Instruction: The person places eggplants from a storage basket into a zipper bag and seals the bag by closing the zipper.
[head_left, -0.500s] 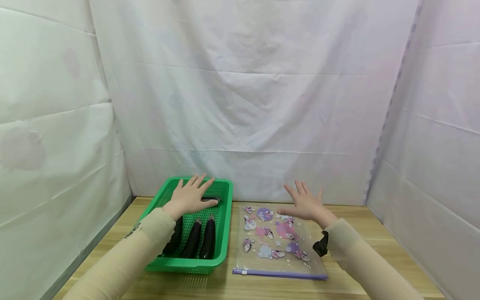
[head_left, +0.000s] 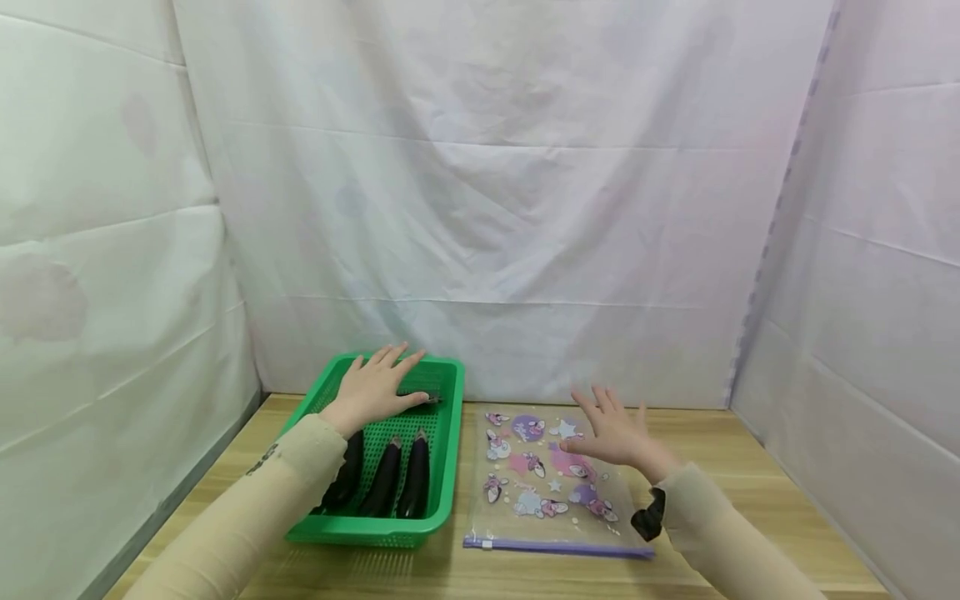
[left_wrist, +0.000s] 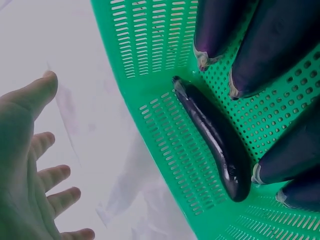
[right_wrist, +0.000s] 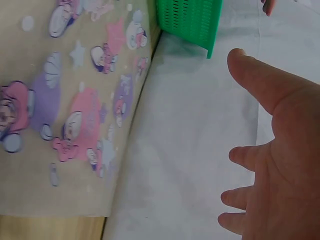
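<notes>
Over the green plastic basket [head_left: 447, 467] my left hand [head_left: 369, 392] hovers with its fingers spread, holding nothing. Several dark purple eggplants lie in that basket; one eggplant [left_wrist: 215, 140] rests along the far end wall, and others, such as the eggplant [head_left: 416, 479], lie lengthwise nearer the front. My right hand [head_left: 615, 433], fingers apart and holding nothing, is above a clear zip bag [head_left: 551, 525] printed with cartoon figures and stars. The bag lies flat on the table, its purple zip edge facing me and a white slider near the left corner.
The wooden table [head_left: 720, 517] carries the basket on the left and the bag to its right. White cloth [head_left: 487, 225] hangs close behind the table's back edge and along both sides. A black band [head_left: 648, 514] hangs at my right cuff.
My right hand has dropped a little and shifted slightly right. The left hand has moved slightly left and up in the head view. Basket, eggplants and bag lie as before.
</notes>
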